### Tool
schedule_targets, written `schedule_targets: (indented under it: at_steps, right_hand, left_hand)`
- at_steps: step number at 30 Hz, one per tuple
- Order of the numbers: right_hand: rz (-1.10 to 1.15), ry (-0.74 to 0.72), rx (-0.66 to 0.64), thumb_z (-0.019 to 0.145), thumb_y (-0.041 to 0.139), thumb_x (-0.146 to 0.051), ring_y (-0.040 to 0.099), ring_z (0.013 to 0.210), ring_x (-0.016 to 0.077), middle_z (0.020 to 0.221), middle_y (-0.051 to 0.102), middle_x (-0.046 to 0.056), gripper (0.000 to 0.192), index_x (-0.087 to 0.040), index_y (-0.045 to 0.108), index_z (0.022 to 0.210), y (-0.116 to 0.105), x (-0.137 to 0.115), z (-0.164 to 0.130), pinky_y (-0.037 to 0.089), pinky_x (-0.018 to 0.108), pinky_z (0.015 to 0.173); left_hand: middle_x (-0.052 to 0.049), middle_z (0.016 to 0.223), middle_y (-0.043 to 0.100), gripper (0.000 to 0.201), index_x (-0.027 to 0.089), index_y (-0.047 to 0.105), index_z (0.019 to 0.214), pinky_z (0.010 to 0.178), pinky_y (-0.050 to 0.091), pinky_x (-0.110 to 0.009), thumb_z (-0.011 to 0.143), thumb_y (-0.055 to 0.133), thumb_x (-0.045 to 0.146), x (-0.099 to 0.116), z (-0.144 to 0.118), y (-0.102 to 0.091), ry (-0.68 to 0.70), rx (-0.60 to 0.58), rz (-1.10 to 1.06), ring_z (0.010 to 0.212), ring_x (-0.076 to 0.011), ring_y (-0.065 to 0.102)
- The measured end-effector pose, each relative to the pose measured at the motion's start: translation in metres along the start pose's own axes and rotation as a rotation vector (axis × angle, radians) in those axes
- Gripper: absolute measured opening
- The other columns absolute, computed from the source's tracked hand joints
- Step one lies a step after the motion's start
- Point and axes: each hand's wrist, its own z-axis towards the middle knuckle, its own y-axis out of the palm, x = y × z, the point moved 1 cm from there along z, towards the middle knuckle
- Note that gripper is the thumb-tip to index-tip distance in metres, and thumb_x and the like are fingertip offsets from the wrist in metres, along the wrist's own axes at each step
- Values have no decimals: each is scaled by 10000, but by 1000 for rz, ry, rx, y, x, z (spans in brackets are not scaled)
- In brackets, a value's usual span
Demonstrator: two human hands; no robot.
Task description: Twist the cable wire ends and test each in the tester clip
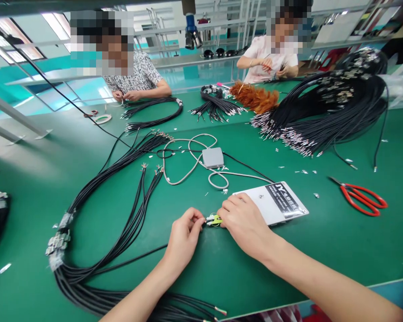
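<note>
Two hands meet over one small yellow-green terminal piece at the near middle of the green surface [322, 250].

The left hand [183, 237] has its fingers pinched shut on the end of a thin black cable [134, 259], whose long axis runs away toward 8 o'clock into the taped black cable bundle [97, 268]. The right hand [245, 223] is curled closed, fingertips pressing the yellow-green terminal piece [215, 219] from 3 o'clock; the piece lies between the two hands, touching both and about equally near each. Just beyond the right hand, at 1 o'clock, lies a white card [282, 201]; farther at 12 o'clock a grey box [212, 157] with its grey cord; red scissors [362, 199] at 3 o'clock, well apart. Two other people work across the surface.
</note>
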Motion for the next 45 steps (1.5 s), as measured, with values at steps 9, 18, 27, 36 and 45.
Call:
schedule_targets:
  at_steps: [9, 18, 27, 36, 45]
  right_hand:
    - [26, 27, -5, 754, 783, -197, 597, 899, 229, 881, 696, 45, 149, -169, 655, 824, -8, -3, 1, 351, 390, 829]
    - [158, 198, 397, 935, 562, -197, 534, 1187, 235, 1268, 652, 72, 253, -194, 559, 1187, -20, 18, -93, 370, 397, 962]
    - [71, 225, 537, 886, 612, -173, 610, 1116, 253, 1163, 724, 39, 168, -233, 569, 1036, 14, 12, -112, 358, 432, 953]
    - [221, 196, 647, 860, 606, -171, 605, 1131, 277, 1107, 707, 112, 222, -203, 601, 1080, 14, -17, -111, 467, 424, 927]
    - [376, 101, 499, 927, 537, -243, 719, 923, 204, 1052, 737, 65, 156, -233, 662, 1019, 42, -28, -112, 606, 262, 775]
  left_hand:
    - [40, 622, 531, 152, 191, 567, 744, 541, 381, -219, 859, 529, 284, -1, -1, 0, 18, -7, 16, 558, -131, 502]
    - [30, 632, 552, 158, 195, 569, 756, 546, 378, -234, 852, 524, 313, -1, 1, -2, 38, -25, 16, 557, -144, 511]
    - [30, 616, 553, 153, 209, 576, 729, 591, 396, -246, 839, 528, 303, -1, -4, -11, 50, 3, 56, 589, -158, 527]
    - [-1, 740, 597, 116, 203, 594, 920, 632, 466, -261, 845, 535, 268, -11, -28, -36, 80, -55, 125, 660, -164, 579]
    - [91, 489, 386, 252, 209, 535, 824, 438, 347, -226, 844, 519, 460, -4, 13, -153, 28, 549, 214, 407, -126, 410]
